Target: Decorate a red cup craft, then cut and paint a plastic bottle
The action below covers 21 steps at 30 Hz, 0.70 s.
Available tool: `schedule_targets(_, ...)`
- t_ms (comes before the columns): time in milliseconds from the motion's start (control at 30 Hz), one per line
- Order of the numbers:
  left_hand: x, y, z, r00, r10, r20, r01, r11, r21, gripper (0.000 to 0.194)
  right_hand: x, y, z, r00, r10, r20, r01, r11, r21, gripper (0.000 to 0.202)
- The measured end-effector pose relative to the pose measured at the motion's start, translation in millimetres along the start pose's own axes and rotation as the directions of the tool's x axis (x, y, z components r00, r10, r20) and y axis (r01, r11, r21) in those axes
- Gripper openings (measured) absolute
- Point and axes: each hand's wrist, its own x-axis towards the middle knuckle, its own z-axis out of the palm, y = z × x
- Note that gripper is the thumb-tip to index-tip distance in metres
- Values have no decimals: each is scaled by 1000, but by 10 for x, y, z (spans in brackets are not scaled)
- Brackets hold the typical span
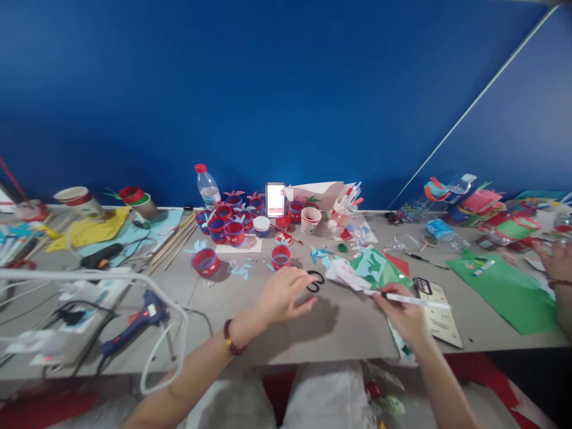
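Note:
My left hand (286,295) hovers over the middle of the table, thumb and fingers apart, with nothing visible in it. Beside its fingertips are black scissor handles (315,281). A small red and blue cup (281,257) stands just beyond this hand. My right hand (404,313) grips a slim white pen (417,300), its dark-banded end pointing left. A crumpled white tissue (348,274) lies next to the pen's tip. Behind are green and light-blue paper pieces (375,266). A cream ruler-like plate (440,316) lies right of my right hand.
Several red and blue cups (217,228), a water bottle (208,187) and a pen cup (342,211) stand toward the blue wall. On the left are a glue gun (134,325), power strip (84,322) and looping white cable (184,333). Another person's hand (556,262) rests far right by green sheets (504,292).

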Motion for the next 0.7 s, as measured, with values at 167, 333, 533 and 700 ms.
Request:
schedule_targets(167,-119,287,35,935,-177,307,225,966,-130,36,-247,-783,739,972,112,207,-196,871,450,36)
schedule_targets(333,-345,357,204,807,-532,256,583,787,-203,29,-351,-1273,1036,880,144,452,-464,460,757,29)
schedule_targets(533,-386,426,413,798,-556,233,602,734,-314,28,-472,-1501,1088,811,168,560,-584,198,787,30)
schedule_targets(700,-318,496,280,753,-655,67,587,621,-520,28,-531,-1578,1101,813,198,548,-581,199,789,32)
